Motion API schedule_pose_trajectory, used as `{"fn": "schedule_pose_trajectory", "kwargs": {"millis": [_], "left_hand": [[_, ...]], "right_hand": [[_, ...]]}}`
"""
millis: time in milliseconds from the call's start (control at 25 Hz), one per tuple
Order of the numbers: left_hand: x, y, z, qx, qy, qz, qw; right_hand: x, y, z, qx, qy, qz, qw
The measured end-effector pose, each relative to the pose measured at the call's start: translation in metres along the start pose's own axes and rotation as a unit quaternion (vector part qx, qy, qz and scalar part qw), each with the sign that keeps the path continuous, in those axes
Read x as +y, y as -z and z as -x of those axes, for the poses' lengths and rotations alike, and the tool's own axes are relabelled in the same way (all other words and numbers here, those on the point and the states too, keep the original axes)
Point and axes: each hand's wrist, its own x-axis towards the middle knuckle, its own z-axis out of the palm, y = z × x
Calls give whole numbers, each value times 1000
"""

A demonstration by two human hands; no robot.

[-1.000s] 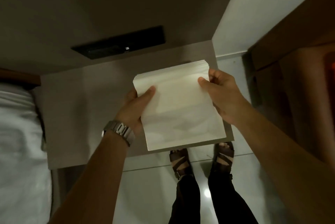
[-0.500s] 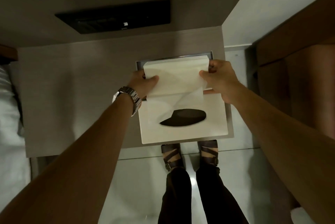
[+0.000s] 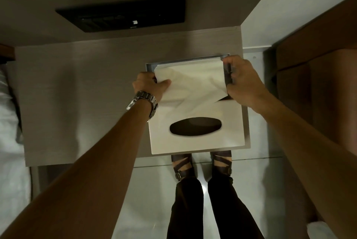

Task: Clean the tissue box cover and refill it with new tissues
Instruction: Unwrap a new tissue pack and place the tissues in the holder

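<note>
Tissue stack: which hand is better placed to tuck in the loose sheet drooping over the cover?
Probably the right hand: it pinches the tissue stack at the drooping corner above the cover. The left hand grips the far side.

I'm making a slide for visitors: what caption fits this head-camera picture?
Both hands, left hand and right hand, lower a tissue stack into a recessed tray, behind the white cover.

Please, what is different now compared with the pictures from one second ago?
The tissue stack, first held flat above the table, has gone down into the metal tray, its top sheet now crumpled. Left hand and right hand still grip its sides. The white cover stays on the table.
</note>
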Motion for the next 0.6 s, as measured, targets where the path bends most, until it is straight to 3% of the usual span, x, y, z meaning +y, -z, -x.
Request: {"fn": "schedule_pose_trajectory", "kwargs": {"millis": [200, 360, 480, 600], "left_hand": [[3, 3, 0, 2, -6, -40, 999], [5, 16, 14, 88, -85, -76, 990], [-2, 18, 41, -40, -164, -62, 984], [-9, 19, 53, -173, -179, -117, 961]], "right_hand": [[-6, -12, 18, -3, 99, 37, 994], [-19, -22, 11, -56, 30, 52, 997], [-19, -18, 5, -64, -10, -18, 998], [-21, -12, 0, -18, -21, -133, 991]]}}
